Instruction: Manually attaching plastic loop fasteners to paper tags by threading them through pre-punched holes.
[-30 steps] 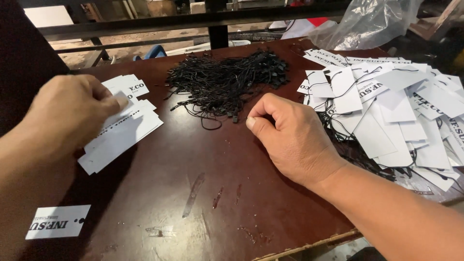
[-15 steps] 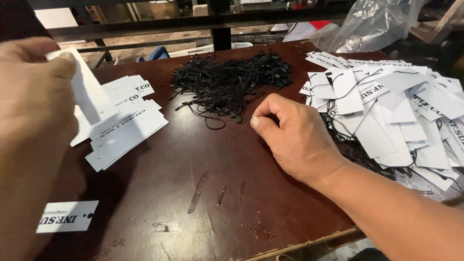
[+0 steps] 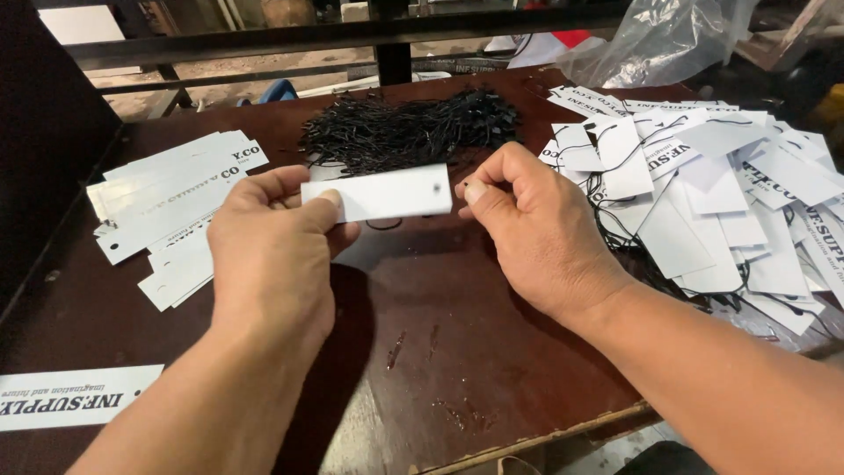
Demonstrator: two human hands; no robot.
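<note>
My left hand (image 3: pixel 272 242) pinches the left end of a white rectangular paper tag (image 3: pixel 382 193), held flat above the dark brown table (image 3: pixel 457 352). The tag has a small punched hole near its right end. My right hand (image 3: pixel 532 224) sits at that end with thumb and forefinger pinched together beside the hole; whether they hold a string I cannot tell. Behind the tag lies a heap of black strings (image 3: pixel 404 132).
A fanned stack of white tags (image 3: pixel 171 202) lies at the left. Several tags with strings attached form a large pile (image 3: pixel 730 193) at the right. One long tag (image 3: pixel 75 396) lies at the near left edge. A clear plastic bag (image 3: pixel 659 35) sits at the back right.
My left hand lifted one tag off the left stack and brought it to the middle. My right hand rose from the table and moved up to the tag's right end.
</note>
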